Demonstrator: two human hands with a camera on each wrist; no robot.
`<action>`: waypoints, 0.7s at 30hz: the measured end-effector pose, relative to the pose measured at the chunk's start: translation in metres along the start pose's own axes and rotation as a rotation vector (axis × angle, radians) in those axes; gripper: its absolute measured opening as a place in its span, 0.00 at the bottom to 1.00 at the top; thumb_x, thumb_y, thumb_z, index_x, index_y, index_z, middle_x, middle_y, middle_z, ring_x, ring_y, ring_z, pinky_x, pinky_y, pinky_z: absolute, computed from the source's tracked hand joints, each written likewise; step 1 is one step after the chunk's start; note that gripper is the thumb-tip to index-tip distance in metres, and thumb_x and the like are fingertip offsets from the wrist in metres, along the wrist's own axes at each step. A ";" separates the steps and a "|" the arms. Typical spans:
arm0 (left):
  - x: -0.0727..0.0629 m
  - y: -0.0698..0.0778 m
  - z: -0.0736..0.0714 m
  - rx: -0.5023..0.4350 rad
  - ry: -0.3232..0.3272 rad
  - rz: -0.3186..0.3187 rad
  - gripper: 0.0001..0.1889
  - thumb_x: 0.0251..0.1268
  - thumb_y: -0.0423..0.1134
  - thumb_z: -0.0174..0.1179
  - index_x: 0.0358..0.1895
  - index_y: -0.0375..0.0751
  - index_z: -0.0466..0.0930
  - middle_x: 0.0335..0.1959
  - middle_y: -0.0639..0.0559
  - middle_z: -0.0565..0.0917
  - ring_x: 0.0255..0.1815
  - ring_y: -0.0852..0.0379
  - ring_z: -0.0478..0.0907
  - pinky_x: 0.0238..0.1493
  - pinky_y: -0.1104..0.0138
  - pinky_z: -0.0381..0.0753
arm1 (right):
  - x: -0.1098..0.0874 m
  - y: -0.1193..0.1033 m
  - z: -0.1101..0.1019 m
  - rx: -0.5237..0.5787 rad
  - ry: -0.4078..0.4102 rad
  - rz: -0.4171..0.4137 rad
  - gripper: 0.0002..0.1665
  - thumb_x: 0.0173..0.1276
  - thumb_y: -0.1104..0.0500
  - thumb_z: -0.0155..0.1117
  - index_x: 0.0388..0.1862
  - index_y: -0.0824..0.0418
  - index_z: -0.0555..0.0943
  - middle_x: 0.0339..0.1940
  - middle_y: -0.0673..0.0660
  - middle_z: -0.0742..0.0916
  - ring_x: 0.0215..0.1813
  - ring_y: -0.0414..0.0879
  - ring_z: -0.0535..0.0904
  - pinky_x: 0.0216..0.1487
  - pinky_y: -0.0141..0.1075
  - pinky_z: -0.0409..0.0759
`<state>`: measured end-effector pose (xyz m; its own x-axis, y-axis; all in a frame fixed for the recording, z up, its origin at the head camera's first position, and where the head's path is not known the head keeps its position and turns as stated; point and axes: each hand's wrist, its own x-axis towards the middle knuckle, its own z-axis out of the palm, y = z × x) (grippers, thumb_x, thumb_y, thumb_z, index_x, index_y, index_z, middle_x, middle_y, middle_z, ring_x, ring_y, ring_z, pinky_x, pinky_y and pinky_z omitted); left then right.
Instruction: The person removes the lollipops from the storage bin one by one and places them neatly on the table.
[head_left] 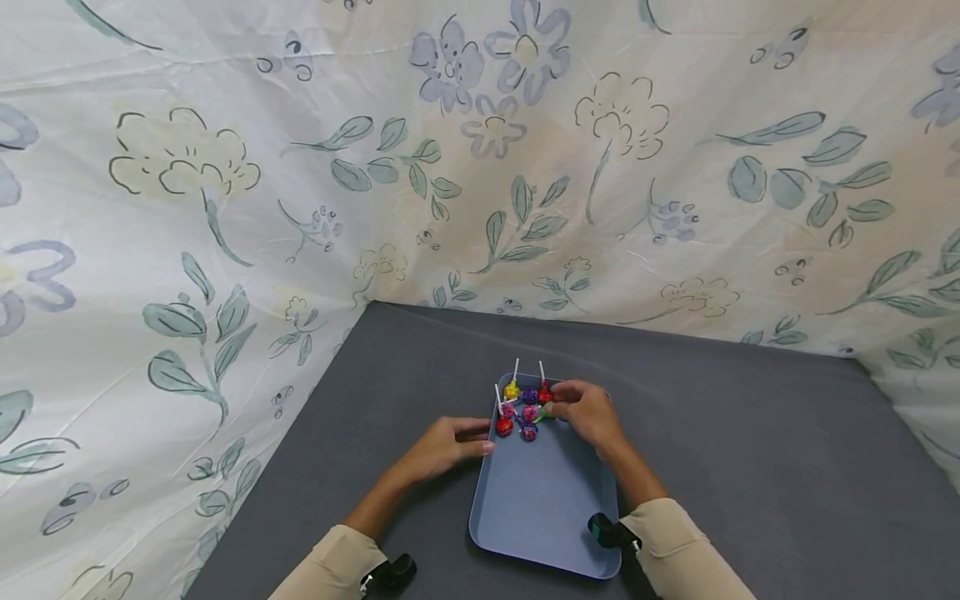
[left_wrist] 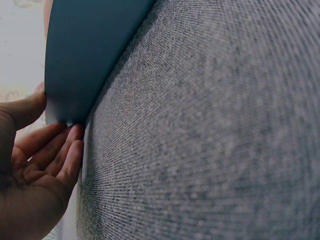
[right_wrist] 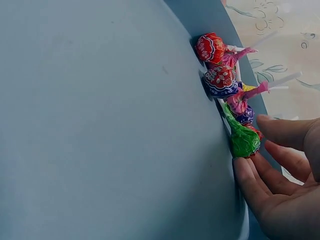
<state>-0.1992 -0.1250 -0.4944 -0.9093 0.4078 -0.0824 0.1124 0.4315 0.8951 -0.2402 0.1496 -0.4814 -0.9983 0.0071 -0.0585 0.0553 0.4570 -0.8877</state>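
At the tray's [head_left: 540, 508] far end, the green lollipop [right_wrist: 245, 141] touches my right grip [right_wrist: 287, 195], tapering away; whether it's pinched I can't tell. My relaxed left grip [head_left: 442, 450] touches the tray's left side.

Passage is available over the near half of the tray [head_left: 536, 508]; lollipops [head_left: 529, 432] and the right hand [head_left: 592, 412] obstruct the far end, the left hand [head_left: 441, 450] the left rim.
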 end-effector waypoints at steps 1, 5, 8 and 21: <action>0.000 0.000 0.000 0.002 -0.001 0.003 0.27 0.74 0.44 0.70 0.69 0.32 0.80 0.67 0.37 0.84 0.64 0.43 0.85 0.66 0.51 0.82 | 0.000 0.000 0.000 -0.009 0.003 -0.004 0.19 0.68 0.65 0.75 0.57 0.68 0.86 0.52 0.64 0.90 0.53 0.55 0.85 0.46 0.37 0.84; 0.001 -0.001 0.000 0.007 -0.002 0.004 0.28 0.74 0.45 0.70 0.69 0.32 0.80 0.67 0.37 0.83 0.64 0.44 0.85 0.66 0.52 0.82 | 0.000 -0.001 0.001 -0.046 0.013 -0.018 0.16 0.66 0.67 0.76 0.53 0.68 0.88 0.48 0.63 0.91 0.50 0.54 0.86 0.46 0.37 0.83; 0.001 -0.002 0.001 0.007 -0.001 -0.004 0.28 0.74 0.45 0.69 0.70 0.33 0.80 0.67 0.37 0.83 0.64 0.44 0.85 0.66 0.52 0.82 | -0.002 -0.001 0.002 -0.097 0.018 -0.035 0.13 0.65 0.68 0.77 0.49 0.68 0.88 0.43 0.62 0.91 0.46 0.54 0.86 0.46 0.41 0.84; -0.001 0.001 0.001 -0.027 0.014 0.014 0.27 0.73 0.42 0.70 0.69 0.32 0.80 0.66 0.36 0.83 0.63 0.42 0.85 0.64 0.50 0.83 | -0.009 -0.003 0.006 -0.157 0.033 -0.078 0.10 0.67 0.68 0.76 0.47 0.66 0.88 0.44 0.61 0.91 0.50 0.58 0.87 0.50 0.51 0.86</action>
<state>-0.1980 -0.1241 -0.4943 -0.9132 0.4025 -0.0633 0.1148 0.4032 0.9079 -0.2317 0.1432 -0.4813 -0.9997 -0.0058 0.0248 -0.0234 0.5909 -0.8064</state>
